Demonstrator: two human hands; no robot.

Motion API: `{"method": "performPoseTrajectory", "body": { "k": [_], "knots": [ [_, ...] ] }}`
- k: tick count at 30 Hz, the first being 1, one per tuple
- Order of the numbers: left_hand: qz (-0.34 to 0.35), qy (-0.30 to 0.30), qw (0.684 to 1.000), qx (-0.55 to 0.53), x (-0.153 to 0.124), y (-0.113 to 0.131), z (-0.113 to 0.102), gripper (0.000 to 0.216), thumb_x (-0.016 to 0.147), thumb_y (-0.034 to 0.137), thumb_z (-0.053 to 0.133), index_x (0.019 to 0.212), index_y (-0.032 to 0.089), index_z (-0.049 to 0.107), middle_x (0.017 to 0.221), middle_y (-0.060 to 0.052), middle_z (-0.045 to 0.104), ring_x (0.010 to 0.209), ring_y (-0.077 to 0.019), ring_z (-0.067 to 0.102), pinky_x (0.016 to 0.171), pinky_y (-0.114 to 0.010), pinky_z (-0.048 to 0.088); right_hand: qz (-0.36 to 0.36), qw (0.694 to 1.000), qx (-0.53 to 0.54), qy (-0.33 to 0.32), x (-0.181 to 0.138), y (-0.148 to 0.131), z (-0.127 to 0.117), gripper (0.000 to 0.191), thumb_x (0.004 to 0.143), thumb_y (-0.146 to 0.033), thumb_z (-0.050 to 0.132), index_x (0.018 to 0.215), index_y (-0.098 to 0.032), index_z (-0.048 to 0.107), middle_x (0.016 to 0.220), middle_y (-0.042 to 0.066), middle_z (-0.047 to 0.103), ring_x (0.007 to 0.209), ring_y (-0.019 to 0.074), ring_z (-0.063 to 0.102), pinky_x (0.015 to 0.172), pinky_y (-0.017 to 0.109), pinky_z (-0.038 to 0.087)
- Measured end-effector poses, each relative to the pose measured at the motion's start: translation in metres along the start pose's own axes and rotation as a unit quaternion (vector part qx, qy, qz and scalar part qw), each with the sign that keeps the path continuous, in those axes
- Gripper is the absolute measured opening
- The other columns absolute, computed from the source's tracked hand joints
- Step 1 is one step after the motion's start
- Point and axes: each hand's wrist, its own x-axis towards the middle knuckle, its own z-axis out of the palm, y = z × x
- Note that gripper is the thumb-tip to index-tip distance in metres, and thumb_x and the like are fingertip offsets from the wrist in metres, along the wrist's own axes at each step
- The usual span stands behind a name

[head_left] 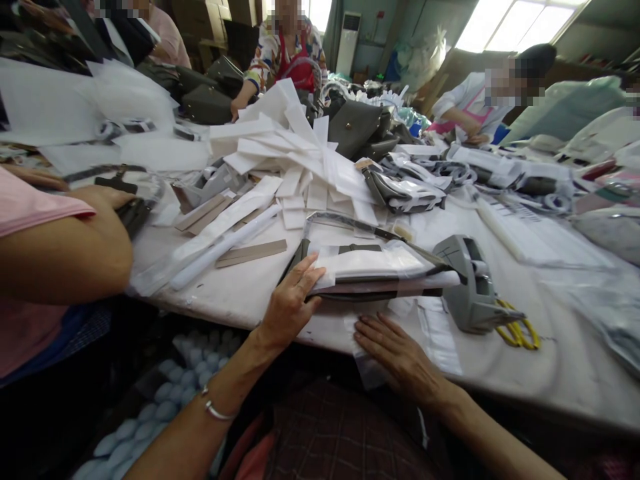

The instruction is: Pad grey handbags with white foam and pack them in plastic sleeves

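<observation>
A dark handbag point(345, 293) lies on its side in front of me, with white paper and clear plastic wrapped over it and its handle point(350, 223) pointing away. My left hand point(293, 303) grips the bag's left end, fingers on top and thumb at the near edge. At the table edge, just below the bag, my right hand point(397, 350) lies flat with fingers stretched out on a thin translucent plastic sheet point(367, 370). It holds nothing that I can see. Right of the bag stands a grey tape dispenser point(467, 283), close against its end.
Yellow-handled scissors point(517, 330) lie by the dispenser. White foam sheets point(300, 157) are heaped beyond the bag, with brown strips point(253, 253) to the left. Wrapped bags point(405, 183) lie farther right. A co-worker's arm point(65, 233) reaches in at left; other people work across the table.
</observation>
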Motion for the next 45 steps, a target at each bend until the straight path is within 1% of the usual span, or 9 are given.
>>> {"method": "performPoseTrajectory", "body": {
  "k": [4,8,15,24,28,31,35,40,45],
  "knots": [
    [0.019,0.013,1.0,0.012,0.012,0.001,0.001,0.053,0.081,0.007,0.061,0.131,0.021,0.053,0.124,-0.008,0.067,0.115,-0.0225,0.063,0.101,-0.04,0.053,0.017,0.991,0.099,0.09,0.058,-0.033,0.021,0.064,0.069,-0.002,0.044,0.129,-0.017,0.061,0.128,0.012,0.067,0.127,0.024,0.057,0.109,0.05,0.045],
    [0.043,-0.01,0.998,0.04,0.013,0.0,0.007,0.054,0.082,0.007,0.062,0.133,0.02,0.052,0.121,-0.008,0.067,0.114,-0.0229,0.062,0.1,-0.04,0.054,0.014,0.982,0.148,0.117,0.104,-0.063,0.035,0.048,0.077,-0.006,0.048,0.121,-0.016,0.065,0.117,0.014,0.072,0.113,0.0252,0.065,0.098,0.042,0.054],
    [0.148,-0.031,0.984,0.095,-0.017,-0.009,0.013,0.036,0.094,0.011,0.051,0.13,0.013,0.054,0.122,-0.012,0.066,0.121,-0.0244,0.058,0.102,-0.038,0.052,-0.018,0.985,0.17,0.014,0.077,-0.051,0.001,0.029,0.085,-0.01,0.054,0.108,-0.02,0.068,0.102,0.008,0.075,0.095,0.0195,0.07,0.088,0.031,0.056],
    [0.132,-0.018,0.988,0.078,-0.022,-0.011,0.016,0.028,0.096,0.012,0.048,0.123,0.014,0.056,0.118,-0.012,0.064,0.132,-0.0275,0.051,0.106,-0.042,0.051,-0.021,0.978,0.2,-0.055,0.096,-0.054,-0.031,0.016,0.093,-0.034,0.062,0.09,-0.021,0.071,0.077,0.003,0.072,0.073,0.0172,0.068,0.071,0.028,0.053],
    [0.12,-0.018,0.99,0.071,-0.022,-0.01,0.017,0.025,0.095,0.01,0.05,0.12,0.013,0.055,0.112,-0.012,0.064,0.13,-0.0269,0.053,0.105,-0.041,0.051,-0.005,0.978,0.189,0.091,0.103,-0.041,-0.059,0.014,0.095,-0.031,0.06,0.096,-0.022,0.07,0.082,0.003,0.074,0.077,0.0163,0.069,0.074,0.029,0.053],
    [0.124,-0.005,0.99,0.069,-0.023,-0.01,0.019,0.022,0.094,0.01,0.052,0.116,0.011,0.055,0.109,-0.013,0.064,0.127,-0.0272,0.054,0.105,-0.042,0.051,0.054,0.983,0.072,0.16,0.114,-0.02,-0.067,0.032,0.095,-0.035,0.06,0.124,-0.022,0.063,0.119,0.01,0.071,0.117,0.0245,0.062,0.102,0.043,0.047],
    [0.132,-0.003,0.988,0.082,-0.024,-0.01,0.019,0.024,0.094,0.009,0.051,0.118,0.01,0.054,0.113,-0.015,0.063,0.127,-0.0286,0.054,0.104,-0.043,0.052,0.154,0.986,-0.035,0.059,0.142,0.009,-0.056,0.065,0.098,-0.049,0.046,0.147,-0.007,0.038,0.153,0.021,0.04,0.147,0.0312,0.029,0.119,0.055,0.024],
    [0.126,0.0,0.988,0.088,-0.022,-0.01,0.017,0.027,0.094,0.009,0.049,0.121,0.012,0.053,0.114,-0.015,0.063,0.124,-0.0277,0.056,0.102,-0.042,0.054,0.177,0.978,-0.049,-0.104,0.179,0.019,-0.042,0.051,0.104,-0.044,0.034,0.134,-0.008,0.053,0.145,0.021,0.05,0.142,0.0305,0.038,0.117,0.053,0.026],
    [0.13,-0.009,0.987,0.093,-0.025,-0.013,0.02,0.037,0.094,0.01,0.051,0.131,0.014,0.051,0.118,-0.015,0.062,0.124,-0.0282,0.057,0.102,-0.044,0.054,0.174,0.976,-0.059,-0.113,0.185,0.008,-0.044,0.051,0.103,-0.045,0.035,0.131,-0.007,0.054,0.141,0.023,0.053,0.14,0.03,0.04,0.118,0.051,0.024]
  ]
}}
